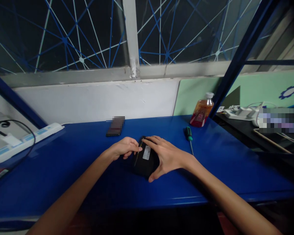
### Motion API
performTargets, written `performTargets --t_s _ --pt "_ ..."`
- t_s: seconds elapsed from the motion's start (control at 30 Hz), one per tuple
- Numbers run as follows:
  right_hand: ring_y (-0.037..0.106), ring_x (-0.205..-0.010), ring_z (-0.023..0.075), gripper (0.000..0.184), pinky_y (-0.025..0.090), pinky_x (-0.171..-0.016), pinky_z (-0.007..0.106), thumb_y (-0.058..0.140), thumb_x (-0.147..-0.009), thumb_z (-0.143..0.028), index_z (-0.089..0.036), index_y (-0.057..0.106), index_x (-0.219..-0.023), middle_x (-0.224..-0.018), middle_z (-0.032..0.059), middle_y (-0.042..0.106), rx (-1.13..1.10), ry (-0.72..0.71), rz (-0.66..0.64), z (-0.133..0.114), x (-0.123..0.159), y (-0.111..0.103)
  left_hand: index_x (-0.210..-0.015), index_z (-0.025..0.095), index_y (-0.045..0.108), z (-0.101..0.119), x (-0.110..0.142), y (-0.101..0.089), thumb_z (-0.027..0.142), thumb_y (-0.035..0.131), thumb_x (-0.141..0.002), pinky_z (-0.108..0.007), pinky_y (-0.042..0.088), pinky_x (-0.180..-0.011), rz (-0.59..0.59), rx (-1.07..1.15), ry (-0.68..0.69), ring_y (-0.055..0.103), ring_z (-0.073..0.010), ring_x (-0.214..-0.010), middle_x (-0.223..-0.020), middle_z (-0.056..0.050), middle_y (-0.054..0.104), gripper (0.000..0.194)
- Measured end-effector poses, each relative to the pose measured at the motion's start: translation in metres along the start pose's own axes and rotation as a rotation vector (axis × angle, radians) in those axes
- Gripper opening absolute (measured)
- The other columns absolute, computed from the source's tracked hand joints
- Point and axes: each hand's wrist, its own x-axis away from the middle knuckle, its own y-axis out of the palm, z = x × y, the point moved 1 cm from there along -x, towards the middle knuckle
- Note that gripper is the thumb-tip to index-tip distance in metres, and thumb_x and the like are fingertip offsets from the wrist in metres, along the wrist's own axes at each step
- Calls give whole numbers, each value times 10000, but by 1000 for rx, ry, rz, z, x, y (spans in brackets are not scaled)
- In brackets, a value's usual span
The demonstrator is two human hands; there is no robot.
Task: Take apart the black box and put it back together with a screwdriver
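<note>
A black box-like device (pixel 140 164) with a white label (pixel 146 152) lies on the blue table (pixel 93 182). My right hand (pixel 170 155) grips it from the right, thumb on the near edge and fingers across the far end. At the device's left side, my left hand (pixel 127 147) is closed, its thumb and forefinger pinched at a thin light line along the edge. Whatever sits between those fingertips is too small to make out. Part of the device is covered by my right hand.
A dark phone (pixel 116 126) lies behind my left hand. To the right are a green-and-black screwdriver (pixel 188 133) and a drink bottle (pixel 202 111). A white power strip (pixel 29 142) with a black cable is at the left; blue frame posts rise on both sides.
</note>
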Motion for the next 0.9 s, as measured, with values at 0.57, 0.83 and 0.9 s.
performTargets --t_s 0.57,0.83,0.9 --pt "336 -1333 451 1279 287 -1054 600 760 -462 -682 -119 252 -1493 -1469 256 354 42 79 7 4 4 -1 -820 155 522 -3 1 -8 349 748 -679 -173 314 -332 -67 21 -7 414 -36 -327 -573 62 542 330" --pt "358 -1321 425 1172 327 -1039 575 766 -483 -654 -179 325 -1459 -1481 209 344 3 74 4 7 4 -2 -781 151 530 -4 2 -8 373 769 -642 -172 314 -339 -62 38 -14 412 -44 -346 -525 69 510 355" --pt "368 -1317 404 1146 333 -1042 553 769 -491 -640 -189 334 -1450 -1470 194 359 -14 62 4 7 4 -2 -778 149 532 -3 2 -8 384 776 -631 -174 321 -341 -54 37 -15 412 -48 -348 -515 72 501 370"
